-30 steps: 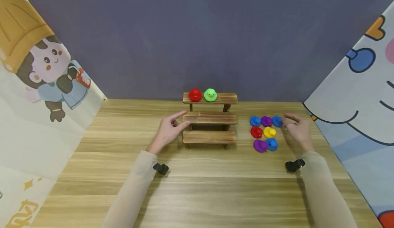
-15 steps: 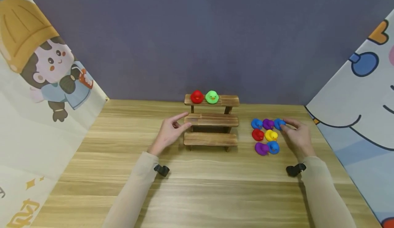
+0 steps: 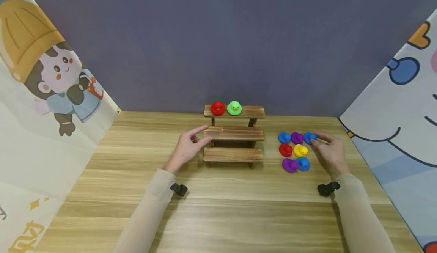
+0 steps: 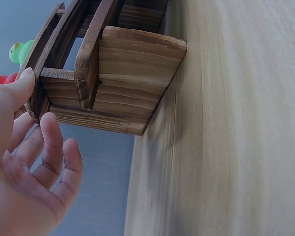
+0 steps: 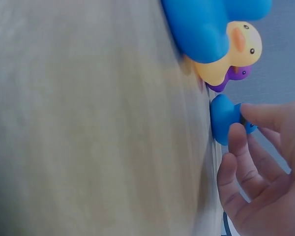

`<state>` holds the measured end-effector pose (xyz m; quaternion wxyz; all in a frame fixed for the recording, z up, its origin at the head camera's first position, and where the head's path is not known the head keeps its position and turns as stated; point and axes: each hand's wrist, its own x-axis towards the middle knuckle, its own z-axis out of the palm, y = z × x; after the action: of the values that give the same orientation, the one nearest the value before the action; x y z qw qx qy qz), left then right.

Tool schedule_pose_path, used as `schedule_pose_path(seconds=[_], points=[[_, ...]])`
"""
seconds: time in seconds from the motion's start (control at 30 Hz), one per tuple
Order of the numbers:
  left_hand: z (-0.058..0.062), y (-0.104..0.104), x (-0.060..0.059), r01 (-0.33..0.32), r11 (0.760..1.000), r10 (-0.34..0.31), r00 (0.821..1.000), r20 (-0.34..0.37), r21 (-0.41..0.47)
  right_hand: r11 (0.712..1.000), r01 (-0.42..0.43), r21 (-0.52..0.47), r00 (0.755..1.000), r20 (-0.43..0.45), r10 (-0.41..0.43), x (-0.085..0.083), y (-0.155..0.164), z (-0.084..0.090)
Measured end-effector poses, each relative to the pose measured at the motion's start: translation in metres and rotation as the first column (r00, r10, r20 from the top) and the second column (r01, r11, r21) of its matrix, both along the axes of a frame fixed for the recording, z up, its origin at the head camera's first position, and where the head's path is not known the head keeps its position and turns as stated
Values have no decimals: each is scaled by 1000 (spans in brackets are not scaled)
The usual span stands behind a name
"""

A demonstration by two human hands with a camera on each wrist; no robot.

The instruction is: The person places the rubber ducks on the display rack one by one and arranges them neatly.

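My left hand (image 3: 187, 146) holds the left end of the middle step of a small three-tier wooden stand (image 3: 234, 133), thumb at the front corner and index finger at the back. In the left wrist view, the thumb (image 4: 24, 83) lies against the board while the other fingers curl loosely below. On the top step sit a red rubber duck (image 3: 217, 108) and a green rubber duck (image 3: 234, 108). To the right, my right hand (image 3: 330, 152) pinches a blue rubber duck (image 5: 223, 118) by its head; the duck still rests on the table.
Beside the held duck stand a purple duck (image 3: 297, 138) and another blue one (image 3: 284, 137). Nearer are a red duck (image 3: 285, 150), a yellow duck (image 3: 301, 150), a purple duck (image 3: 290, 165) and a blue duck (image 3: 302, 164). A dark wall (image 3: 218, 48) backs the table (image 3: 239, 215).
The right hand's thumb and fingers have come together around the head of the far-right blue duck. The left hand keeps its place at the stand. The head view has shifted slightly.
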<state>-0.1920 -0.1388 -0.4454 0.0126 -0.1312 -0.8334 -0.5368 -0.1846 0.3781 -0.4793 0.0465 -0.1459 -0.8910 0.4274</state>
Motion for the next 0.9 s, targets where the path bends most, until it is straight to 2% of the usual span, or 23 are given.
schedule_pose_path(seconds=[0.4, 0.9], points=[[-1, -1, -1, -4, 1000, 4, 1000, -8, -3, 997, 81, 8, 997, 15, -81, 6, -4, 8], [-2, -1, 0, 2, 1000, -2, 1000, -5, 10, 994, 45, 102, 992, -125, -32, 11, -18, 32]])
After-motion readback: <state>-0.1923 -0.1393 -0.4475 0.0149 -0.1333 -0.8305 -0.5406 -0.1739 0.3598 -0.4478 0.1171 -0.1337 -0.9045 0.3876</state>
